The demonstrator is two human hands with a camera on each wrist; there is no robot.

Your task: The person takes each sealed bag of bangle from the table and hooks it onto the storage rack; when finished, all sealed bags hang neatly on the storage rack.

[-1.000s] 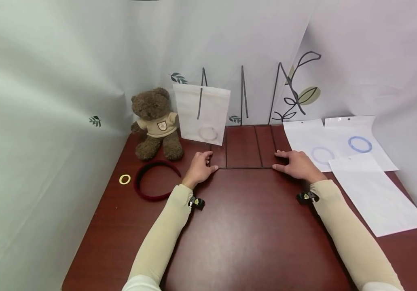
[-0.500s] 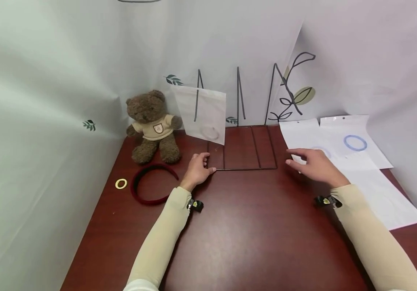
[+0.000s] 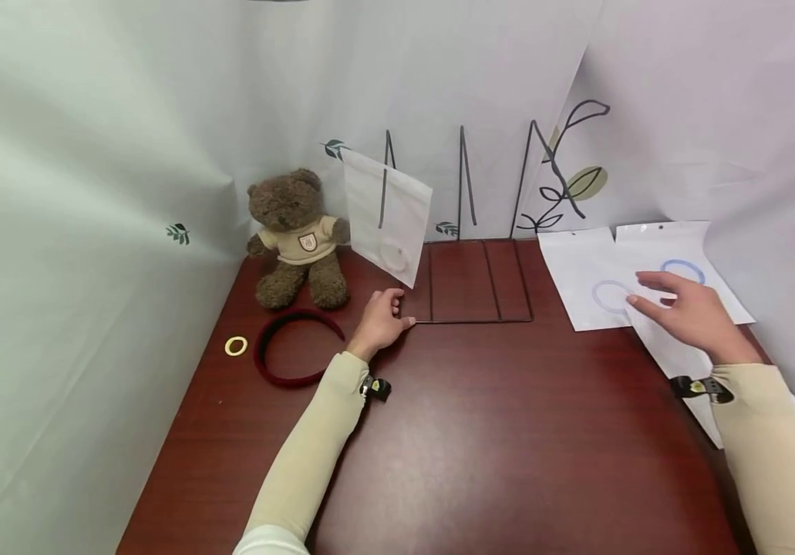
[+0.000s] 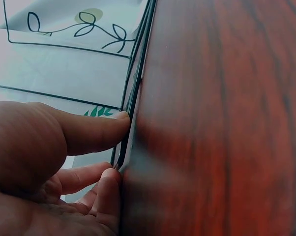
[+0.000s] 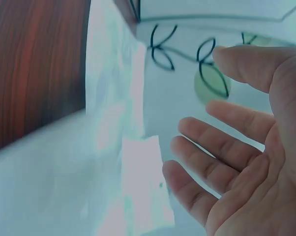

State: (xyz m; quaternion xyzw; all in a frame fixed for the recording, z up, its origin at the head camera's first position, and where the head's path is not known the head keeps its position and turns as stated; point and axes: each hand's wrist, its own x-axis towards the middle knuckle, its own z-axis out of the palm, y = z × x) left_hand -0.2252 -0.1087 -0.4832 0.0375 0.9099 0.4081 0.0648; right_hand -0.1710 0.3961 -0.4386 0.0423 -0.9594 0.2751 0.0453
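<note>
Left grip (image 3: 381, 320) pinches the near-left corner of the wire rack (image 3: 473, 321)!
Just behind that grip, a white packet (image 3: 386, 223) dangles from a rack prong; the teddy bear (image 3: 293, 239) sits back and left, the red headband (image 3: 291, 382) lies just left, the yellow ring (image 3: 227, 347) farther left, while the right grip (image 3: 692, 312), fingers spread, hovers over white sheets (image 3: 574, 270) on the table (image 3: 508, 462).
</note>
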